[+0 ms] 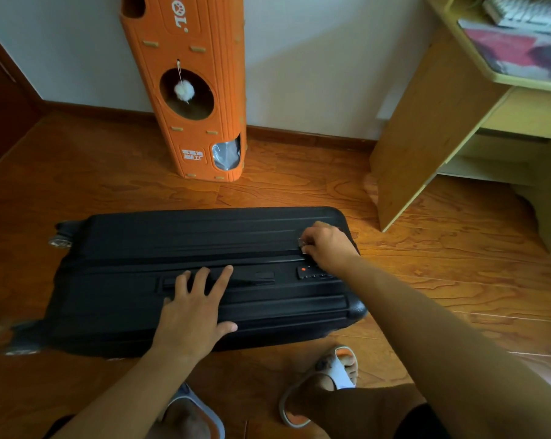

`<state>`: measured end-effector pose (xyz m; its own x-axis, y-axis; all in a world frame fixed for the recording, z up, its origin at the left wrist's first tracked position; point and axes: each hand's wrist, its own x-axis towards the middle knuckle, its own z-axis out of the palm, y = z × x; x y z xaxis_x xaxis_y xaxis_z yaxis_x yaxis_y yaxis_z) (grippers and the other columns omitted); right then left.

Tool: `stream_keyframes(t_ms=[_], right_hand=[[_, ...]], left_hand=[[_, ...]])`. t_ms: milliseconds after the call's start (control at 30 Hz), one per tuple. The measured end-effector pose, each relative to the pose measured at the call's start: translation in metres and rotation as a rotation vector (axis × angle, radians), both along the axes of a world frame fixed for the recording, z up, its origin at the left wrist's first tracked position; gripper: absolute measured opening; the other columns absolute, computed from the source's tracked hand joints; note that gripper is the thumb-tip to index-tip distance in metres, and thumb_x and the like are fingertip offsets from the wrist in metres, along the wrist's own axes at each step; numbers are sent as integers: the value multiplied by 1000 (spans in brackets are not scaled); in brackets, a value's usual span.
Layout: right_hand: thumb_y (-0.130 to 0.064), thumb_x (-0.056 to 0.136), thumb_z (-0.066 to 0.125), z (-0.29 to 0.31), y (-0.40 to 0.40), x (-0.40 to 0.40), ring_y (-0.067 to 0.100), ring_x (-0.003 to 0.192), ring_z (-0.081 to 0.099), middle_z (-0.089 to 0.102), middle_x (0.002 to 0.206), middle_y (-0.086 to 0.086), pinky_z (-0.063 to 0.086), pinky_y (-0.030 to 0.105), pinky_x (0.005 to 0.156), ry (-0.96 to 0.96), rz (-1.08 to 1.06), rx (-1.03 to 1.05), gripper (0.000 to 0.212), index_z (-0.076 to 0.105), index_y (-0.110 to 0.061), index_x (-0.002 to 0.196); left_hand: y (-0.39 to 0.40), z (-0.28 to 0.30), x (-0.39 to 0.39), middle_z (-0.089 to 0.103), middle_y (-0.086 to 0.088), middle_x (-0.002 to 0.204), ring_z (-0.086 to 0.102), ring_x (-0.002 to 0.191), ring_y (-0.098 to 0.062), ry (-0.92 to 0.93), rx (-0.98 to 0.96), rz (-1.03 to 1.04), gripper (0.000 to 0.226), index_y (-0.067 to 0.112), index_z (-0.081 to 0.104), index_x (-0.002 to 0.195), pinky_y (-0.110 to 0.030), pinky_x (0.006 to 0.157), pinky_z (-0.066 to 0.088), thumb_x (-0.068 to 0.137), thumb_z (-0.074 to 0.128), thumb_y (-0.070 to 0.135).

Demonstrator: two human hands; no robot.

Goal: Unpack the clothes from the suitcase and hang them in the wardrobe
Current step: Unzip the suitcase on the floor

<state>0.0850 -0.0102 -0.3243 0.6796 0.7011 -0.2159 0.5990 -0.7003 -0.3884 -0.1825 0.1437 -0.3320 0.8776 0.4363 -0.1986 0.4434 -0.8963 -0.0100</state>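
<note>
Black hard-shell suitcase (185,264), closed, lying on its side on the wooden floor, just before the orange cat tower (188,90).

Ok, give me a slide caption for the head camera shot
Left hand pressed flat on the closed black suitcase while the right hand pinches its zipper pull.

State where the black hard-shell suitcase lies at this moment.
In the head view the black hard-shell suitcase lies closed on the wooden floor, centre-left, before the orange cat tower, left of the wooden desk.

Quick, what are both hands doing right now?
Left hand: open, pressing flat on the black suitcase.
Right hand: pinching the zipper pull.
</note>
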Motion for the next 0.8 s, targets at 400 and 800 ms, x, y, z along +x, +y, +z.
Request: stream_keyframes(t_ms=[400, 800], right_hand=[[-5, 89, 64, 14, -4, 11, 23, 75, 73, 73, 81, 8, 63, 39, 73, 256, -352, 59, 15, 63, -18, 82], [-10, 94, 66, -27, -99, 71, 19, 68, 62, 66, 84, 13, 56, 29, 61, 432, -718, 33, 7, 65, -4, 91]], left_hand=[[-4, 8, 2, 11, -5, 164, 14, 147, -36, 28, -18, 12, 109, 39, -18, 158, -49, 105, 48, 84, 52, 78], [-3, 10, 8, 18, -5, 161, 17, 144, -36, 63, -52, 18, 113, 37, -4, 161, -48, 99, 54, 78, 61, 78]])
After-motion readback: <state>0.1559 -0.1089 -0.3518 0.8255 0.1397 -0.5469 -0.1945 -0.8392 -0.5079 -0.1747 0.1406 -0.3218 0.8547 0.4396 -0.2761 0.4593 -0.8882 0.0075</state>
